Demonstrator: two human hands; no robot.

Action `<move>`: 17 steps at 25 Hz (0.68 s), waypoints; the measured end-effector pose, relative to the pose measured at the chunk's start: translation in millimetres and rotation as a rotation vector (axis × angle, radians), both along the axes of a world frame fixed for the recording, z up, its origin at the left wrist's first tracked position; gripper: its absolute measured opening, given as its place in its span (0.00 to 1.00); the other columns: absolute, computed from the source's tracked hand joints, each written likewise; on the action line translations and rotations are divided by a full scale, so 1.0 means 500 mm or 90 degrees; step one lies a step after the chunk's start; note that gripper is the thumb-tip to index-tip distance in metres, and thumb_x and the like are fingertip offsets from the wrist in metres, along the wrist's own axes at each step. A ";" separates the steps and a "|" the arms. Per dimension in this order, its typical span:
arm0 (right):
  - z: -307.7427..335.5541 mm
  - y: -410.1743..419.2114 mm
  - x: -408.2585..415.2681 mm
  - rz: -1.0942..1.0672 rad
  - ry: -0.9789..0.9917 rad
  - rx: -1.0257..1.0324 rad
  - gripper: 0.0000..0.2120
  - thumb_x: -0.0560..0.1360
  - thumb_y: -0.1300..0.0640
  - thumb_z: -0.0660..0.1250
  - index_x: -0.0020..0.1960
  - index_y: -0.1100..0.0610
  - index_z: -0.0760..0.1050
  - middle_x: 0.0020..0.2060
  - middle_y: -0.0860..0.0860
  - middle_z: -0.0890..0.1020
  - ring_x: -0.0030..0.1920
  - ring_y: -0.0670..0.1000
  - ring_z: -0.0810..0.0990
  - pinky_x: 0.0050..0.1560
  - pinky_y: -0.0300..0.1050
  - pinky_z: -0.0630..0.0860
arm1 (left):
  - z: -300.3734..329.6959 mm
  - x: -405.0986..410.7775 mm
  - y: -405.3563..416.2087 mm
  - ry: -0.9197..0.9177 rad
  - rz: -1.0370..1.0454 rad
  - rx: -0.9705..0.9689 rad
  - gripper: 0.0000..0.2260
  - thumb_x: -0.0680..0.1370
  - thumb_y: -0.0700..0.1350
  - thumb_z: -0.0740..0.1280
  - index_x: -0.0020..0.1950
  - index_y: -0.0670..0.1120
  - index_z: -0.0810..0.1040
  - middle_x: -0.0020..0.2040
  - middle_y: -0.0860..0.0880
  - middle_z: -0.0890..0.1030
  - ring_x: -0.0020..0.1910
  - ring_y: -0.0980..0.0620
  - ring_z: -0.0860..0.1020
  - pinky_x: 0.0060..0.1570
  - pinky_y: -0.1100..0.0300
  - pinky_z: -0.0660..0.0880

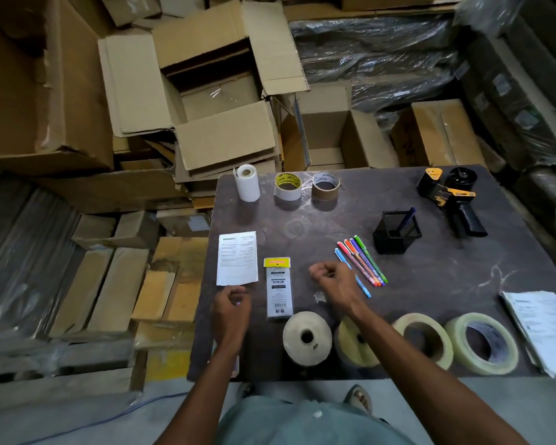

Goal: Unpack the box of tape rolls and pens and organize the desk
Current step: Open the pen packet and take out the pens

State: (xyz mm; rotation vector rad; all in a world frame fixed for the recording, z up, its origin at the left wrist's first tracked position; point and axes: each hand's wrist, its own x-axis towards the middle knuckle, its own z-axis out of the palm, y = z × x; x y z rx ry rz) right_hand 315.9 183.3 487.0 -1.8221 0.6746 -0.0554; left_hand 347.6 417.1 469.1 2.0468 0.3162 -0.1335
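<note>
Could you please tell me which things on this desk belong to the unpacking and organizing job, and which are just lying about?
Job: loose pens, mesh pen holder, four tape rolls at the near edge, two tape rolls at the far edge.

Lying about: tape dispenser, printed sheet, empty cartons behind the desk.

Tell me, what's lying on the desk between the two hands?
A flat packet with a yellow top lies between the left hand and the right hand, seen in the head view.

Probably a packing storeroom: stacked cardboard boxes [219,91] crowd a desk [430,284].
</note>
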 end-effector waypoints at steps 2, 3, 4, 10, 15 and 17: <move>-0.004 0.025 0.013 0.043 -0.013 0.023 0.12 0.73 0.68 0.64 0.39 0.56 0.83 0.34 0.45 0.83 0.34 0.41 0.78 0.39 0.37 0.74 | -0.001 -0.014 0.017 -0.015 0.011 0.091 0.10 0.67 0.46 0.71 0.46 0.57 0.79 0.48 0.50 0.80 0.50 0.44 0.79 0.53 0.50 0.77; -0.006 0.034 0.018 0.063 -0.010 0.021 0.11 0.73 0.67 0.65 0.40 0.57 0.83 0.33 0.44 0.83 0.33 0.40 0.77 0.38 0.35 0.73 | 0.004 -0.024 0.022 0.001 0.007 0.167 0.13 0.68 0.46 0.73 0.51 0.56 0.79 0.53 0.48 0.77 0.55 0.42 0.76 0.54 0.52 0.74; -0.008 0.044 0.024 0.081 -0.003 0.028 0.09 0.73 0.66 0.66 0.41 0.58 0.83 0.32 0.43 0.82 0.33 0.39 0.77 0.38 0.34 0.73 | 0.007 -0.033 0.028 0.028 -0.001 0.249 0.18 0.68 0.49 0.74 0.57 0.55 0.77 0.57 0.47 0.74 0.58 0.41 0.73 0.54 0.53 0.71; 0.009 0.094 0.041 0.171 0.037 0.063 0.04 0.74 0.63 0.69 0.44 0.58 0.83 0.32 0.51 0.81 0.33 0.48 0.80 0.35 0.44 0.78 | -0.002 -0.048 0.037 0.162 -0.079 0.400 0.41 0.65 0.54 0.78 0.73 0.50 0.61 0.67 0.42 0.66 0.65 0.40 0.69 0.59 0.48 0.72; 0.019 0.127 0.042 0.234 0.043 0.036 0.06 0.74 0.64 0.67 0.45 0.60 0.83 0.34 0.48 0.82 0.33 0.47 0.82 0.30 0.36 0.75 | -0.007 -0.026 0.043 0.163 -0.066 0.266 0.43 0.67 0.44 0.78 0.76 0.47 0.59 0.68 0.39 0.70 0.66 0.38 0.71 0.60 0.48 0.72; 0.020 0.135 0.045 0.242 0.035 0.044 0.05 0.73 0.64 0.68 0.45 0.59 0.83 0.34 0.49 0.82 0.34 0.48 0.82 0.32 0.40 0.77 | -0.009 -0.024 0.046 0.166 -0.043 0.193 0.40 0.68 0.40 0.77 0.75 0.45 0.61 0.64 0.39 0.75 0.62 0.37 0.75 0.52 0.54 0.71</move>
